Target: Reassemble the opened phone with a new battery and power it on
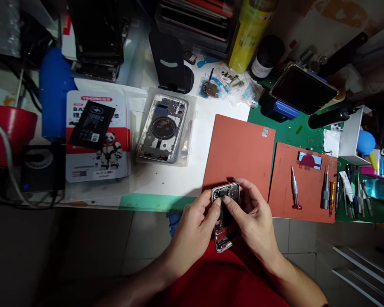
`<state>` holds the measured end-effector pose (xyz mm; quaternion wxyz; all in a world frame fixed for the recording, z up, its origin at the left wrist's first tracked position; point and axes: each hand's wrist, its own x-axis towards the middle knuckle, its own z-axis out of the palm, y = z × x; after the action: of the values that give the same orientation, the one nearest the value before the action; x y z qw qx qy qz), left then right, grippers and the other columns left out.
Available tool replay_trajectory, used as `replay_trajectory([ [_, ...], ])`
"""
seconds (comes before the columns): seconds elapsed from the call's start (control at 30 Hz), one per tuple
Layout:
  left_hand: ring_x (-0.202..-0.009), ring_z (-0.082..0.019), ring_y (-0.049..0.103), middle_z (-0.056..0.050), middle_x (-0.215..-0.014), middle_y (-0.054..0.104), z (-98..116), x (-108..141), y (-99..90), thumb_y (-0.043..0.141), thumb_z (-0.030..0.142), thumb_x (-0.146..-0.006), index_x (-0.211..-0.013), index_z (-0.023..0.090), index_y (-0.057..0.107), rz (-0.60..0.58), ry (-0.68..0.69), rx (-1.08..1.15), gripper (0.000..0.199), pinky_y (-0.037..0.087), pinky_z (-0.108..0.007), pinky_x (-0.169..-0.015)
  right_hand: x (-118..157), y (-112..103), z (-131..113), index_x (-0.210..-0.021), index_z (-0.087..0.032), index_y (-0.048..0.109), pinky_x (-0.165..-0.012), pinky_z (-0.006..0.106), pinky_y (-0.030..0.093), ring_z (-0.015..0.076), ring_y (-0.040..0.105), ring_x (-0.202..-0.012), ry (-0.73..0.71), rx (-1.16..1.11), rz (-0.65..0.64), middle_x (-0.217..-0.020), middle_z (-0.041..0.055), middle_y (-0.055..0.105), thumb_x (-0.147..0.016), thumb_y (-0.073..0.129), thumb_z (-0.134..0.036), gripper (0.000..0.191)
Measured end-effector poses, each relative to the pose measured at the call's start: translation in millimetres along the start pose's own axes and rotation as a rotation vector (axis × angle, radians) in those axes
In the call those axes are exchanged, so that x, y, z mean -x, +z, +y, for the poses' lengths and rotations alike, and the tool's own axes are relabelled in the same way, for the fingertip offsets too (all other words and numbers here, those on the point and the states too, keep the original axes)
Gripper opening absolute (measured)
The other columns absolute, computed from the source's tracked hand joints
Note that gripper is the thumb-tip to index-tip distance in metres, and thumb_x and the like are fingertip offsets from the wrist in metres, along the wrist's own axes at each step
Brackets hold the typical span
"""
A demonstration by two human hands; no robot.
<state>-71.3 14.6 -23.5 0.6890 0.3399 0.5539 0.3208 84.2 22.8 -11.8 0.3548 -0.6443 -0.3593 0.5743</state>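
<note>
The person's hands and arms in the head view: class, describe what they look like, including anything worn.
The left hand and right hand are bare: no glove, ring, watch or bracelet shows. No sleeve is visible on either forearm. A red garment shows between them.

Below my view, grey square floor tiles [144,238] lie in shadow. Light falls on the white work surface [147,181], green-edged on the near side; the far right wall [320,17] stays dim.
</note>
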Motion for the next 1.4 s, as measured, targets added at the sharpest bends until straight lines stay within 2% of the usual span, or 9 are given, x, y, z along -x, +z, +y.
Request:
replay_trajectory([
  [0.53, -0.077, -0.019, 0.072, -0.006, -0.099, 0.081, -2.0, -0.5, 0.0, 0.054, 0.041, -0.108, -0.136, 0.023, 0.068, -0.006, 0.045, -0.051, 0.036, 0.058, -0.028, -0.072, -0.2, -1.4, 5.0, -0.134, -0.03, 0.068, -0.086, 0.034, 0.064, 0.0209, 0.075, -0.104, -0.063, 0.097, 0.047, -0.122, 0.0055, 0.078, -0.093, 0.082, -0.042, 0.045],
  [0.83, -0.075, -0.019, 0.071, -0.006, -0.1, 0.081, -4.0, -0.5, 0.4, 0.054, 0.042, -0.109, -0.137, 0.024, 0.069, 0.002, 0.04, -0.033, 0.037, 0.058, -0.029, -0.073, 0.1, -0.1, 4.7, -0.133, -0.029, 0.069, -0.088, 0.036, 0.065, 0.0222, 0.076, -0.105, -0.057, 0.089, 0.057, -0.123, 0.006, 0.078, -0.093, 0.082, -0.044, 0.045],
  [1.2, -0.069, -0.018, 0.069, -0.004, -0.091, 0.079, -3.4, -1.0, 0.6, 0.054, 0.041, -0.108, -0.134, 0.024, 0.069, 0.011, 0.046, -0.052, 0.035, 0.058, -0.028, -0.069, -1.5, 1.0, 4.3, -0.134, -0.029, 0.069, -0.089, 0.036, 0.065, 0.023, 0.076, -0.108, -0.092, 0.133, 0.066, -0.124, 0.0062, 0.078, -0.094, 0.081, -0.043, 0.044],
  [1.4, -0.074, -0.018, 0.07, -0.005, -0.098, 0.08, -0.7, -1.1, -0.3, 0.052, 0.041, -0.109, -0.136, 0.024, 0.068, -0.004, 0.049, -0.067, 0.035, 0.058, -0.027, -0.071, -1.3, 0.5, 7.8, -0.135, -0.029, 0.068, -0.092, 0.038, 0.064, 0.0232, 0.076, -0.11, -0.111, 0.164, 0.067, -0.126, 0.006, 0.078, -0.095, 0.081, -0.043, 0.044],
])
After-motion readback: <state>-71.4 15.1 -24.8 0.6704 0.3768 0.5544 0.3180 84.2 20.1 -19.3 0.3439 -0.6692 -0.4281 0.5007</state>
